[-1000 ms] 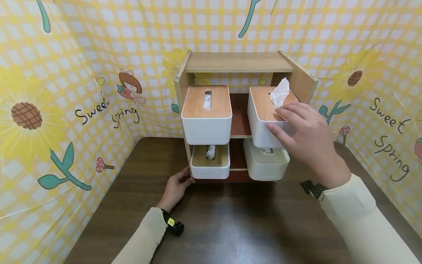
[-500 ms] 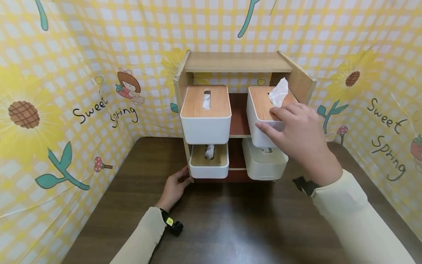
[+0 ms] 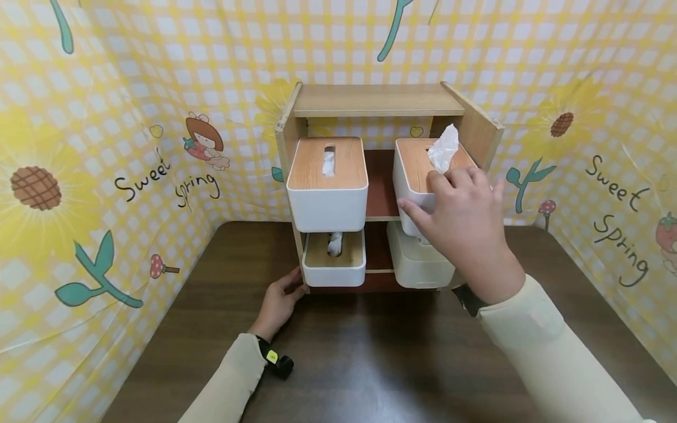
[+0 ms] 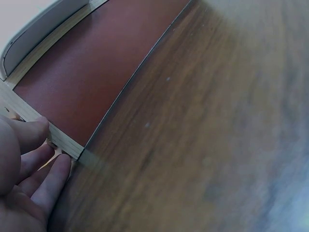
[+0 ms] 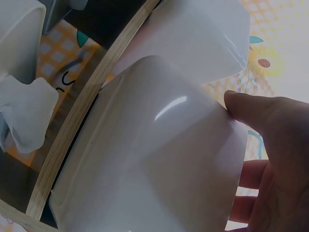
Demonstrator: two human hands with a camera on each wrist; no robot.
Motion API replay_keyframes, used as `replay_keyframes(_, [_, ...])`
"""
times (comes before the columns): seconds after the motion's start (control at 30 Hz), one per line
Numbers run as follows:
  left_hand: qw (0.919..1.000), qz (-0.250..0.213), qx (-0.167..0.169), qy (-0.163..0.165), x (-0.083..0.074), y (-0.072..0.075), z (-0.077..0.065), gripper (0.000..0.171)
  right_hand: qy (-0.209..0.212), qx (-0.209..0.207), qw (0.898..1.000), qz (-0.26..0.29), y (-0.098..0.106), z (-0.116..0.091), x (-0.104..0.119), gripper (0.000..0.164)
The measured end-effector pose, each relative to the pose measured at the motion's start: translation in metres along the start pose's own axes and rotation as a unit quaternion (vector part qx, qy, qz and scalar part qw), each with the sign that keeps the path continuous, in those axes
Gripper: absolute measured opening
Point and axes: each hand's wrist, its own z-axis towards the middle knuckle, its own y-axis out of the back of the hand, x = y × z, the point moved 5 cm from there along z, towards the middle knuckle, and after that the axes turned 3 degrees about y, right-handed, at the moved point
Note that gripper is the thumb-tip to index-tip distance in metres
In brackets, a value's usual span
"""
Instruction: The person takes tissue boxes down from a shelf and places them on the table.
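A wooden shelf unit (image 3: 378, 100) stands on the table. My left hand (image 3: 280, 299) grips the lower front edge of its left side panel; in the left wrist view the thumb (image 4: 36, 133) lies on the front edge, with the fingers round the outer side. My right hand (image 3: 462, 229) holds the front edge of the upper right tissue box (image 3: 415, 167), white with a wood-look lid, fingers bent over the lid and thumb on the front face. A white tissue (image 3: 444, 150) sticks out of the slot. The right wrist view shows the box's glossy white wall (image 5: 159, 145).
Another wood-lidded tissue box (image 3: 328, 208) sits upper left, jutting past the shelf front. Below it is a white box (image 3: 334, 276) with a wooden top and tissue in its slot. A cream box (image 3: 420, 267) sits lower right. A checked cloth (image 3: 349, 47) hangs behind.
My right hand has slid left along the front edge of the upper right tissue box, its fingers bending more over the lid. My left hand has stayed at the shelf.
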Motion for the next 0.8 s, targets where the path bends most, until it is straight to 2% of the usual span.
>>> replay_keyframes(0.13, [1.0,0.0,-0.002,-0.003,0.0,0.0,0.0,0.05,-0.007,0.003,1.0,-0.007,-0.001,0.0,0.002,0.053])
replay_keyframes(0.6, [0.9999,-0.003,-0.009,-0.01,0.0,0.0,0.0,0.05,-0.045,0.051,0.997,-0.036,-0.007,0.0,0.01,0.064])
replay_keyframes(0.8, [0.9998,0.001,-0.013,-0.017,-0.004,0.0,-0.001,0.049,-0.064,0.087,0.993,-0.055,-0.009,0.005,0.012,0.066])
